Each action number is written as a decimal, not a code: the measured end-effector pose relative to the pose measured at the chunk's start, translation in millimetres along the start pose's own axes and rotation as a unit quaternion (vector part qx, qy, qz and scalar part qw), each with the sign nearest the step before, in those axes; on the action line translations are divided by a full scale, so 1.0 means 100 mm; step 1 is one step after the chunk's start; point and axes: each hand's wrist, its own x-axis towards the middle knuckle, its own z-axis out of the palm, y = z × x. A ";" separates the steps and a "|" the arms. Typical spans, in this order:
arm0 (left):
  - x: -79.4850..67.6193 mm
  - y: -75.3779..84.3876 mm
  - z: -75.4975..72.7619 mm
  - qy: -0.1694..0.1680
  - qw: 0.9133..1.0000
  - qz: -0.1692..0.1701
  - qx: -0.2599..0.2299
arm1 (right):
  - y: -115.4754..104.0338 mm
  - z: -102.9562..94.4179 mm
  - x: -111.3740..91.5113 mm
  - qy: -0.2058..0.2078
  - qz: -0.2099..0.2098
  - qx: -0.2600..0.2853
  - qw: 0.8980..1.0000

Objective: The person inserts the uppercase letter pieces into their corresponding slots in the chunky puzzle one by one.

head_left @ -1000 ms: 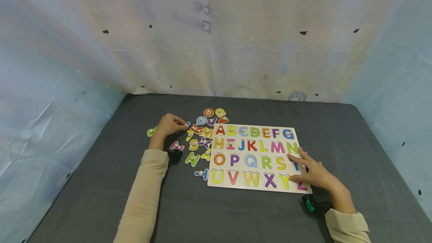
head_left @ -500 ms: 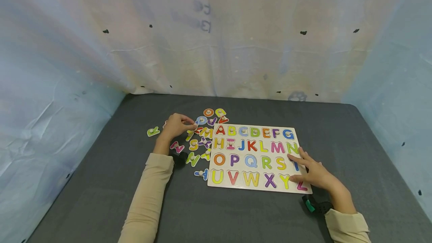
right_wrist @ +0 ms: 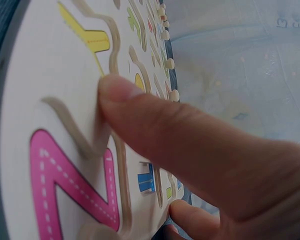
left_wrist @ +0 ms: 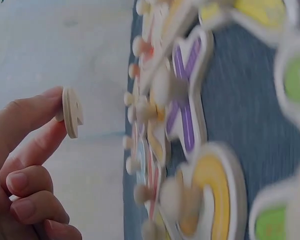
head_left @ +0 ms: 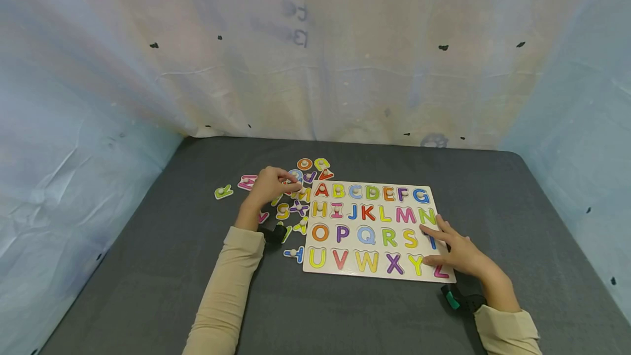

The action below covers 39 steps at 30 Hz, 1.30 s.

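Head view, with both wrist views: one alphabet board lies on the dark table, printed with four rows of letters, seven in each of the upper two and six in each of the lower two. Nine knobbed letters sit in their recesses: the seven from A to G, plus H and I. At least fifteen loose letter pieces lie beyond the board's left edge, several partly covered by a hand or wrist; among them are one pink M and one green R, set out to the left, and one blue T, nearest the wearer. Two hands appear. The left hand reaches over the loose group, its fingertips pointing toward the board; its grip pinches one wooden piece, raised clear of the table, turned edge-on with its letter unreadable, while the remaining fingers curl toward the palm. The right hand lies across the board's right edge, fingers spread and grip holding nothing; its thumb touches the board between the Y recess and the pink Z recess. Two pale sleeves cover the forearms.
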 end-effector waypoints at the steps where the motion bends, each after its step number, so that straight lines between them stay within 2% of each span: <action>1: 0.00 0.02 0.02 -0.001 1.000 0.000 -0.002 | 0.00 0.00 0.00 0.000 0.000 0.000 1.000; 10: -0.01 0.19 0.20 0.001 1.000 0.010 -0.020 | 0.00 -0.01 0.00 0.002 -0.001 0.000 1.000; 15: 0.01 0.27 0.30 -0.011 1.000 0.000 -0.029 | 0.01 -0.01 0.00 0.001 -0.002 0.005 1.000; 26: 0.01 0.47 0.47 -0.028 0.999 0.005 -0.046 | 0.00 -0.01 0.01 0.001 0.001 -0.002 1.000; 39: 0.06 0.69 0.76 -0.063 0.996 0.027 -0.058 | 0.00 0.00 0.01 -0.003 0.007 -0.002 1.000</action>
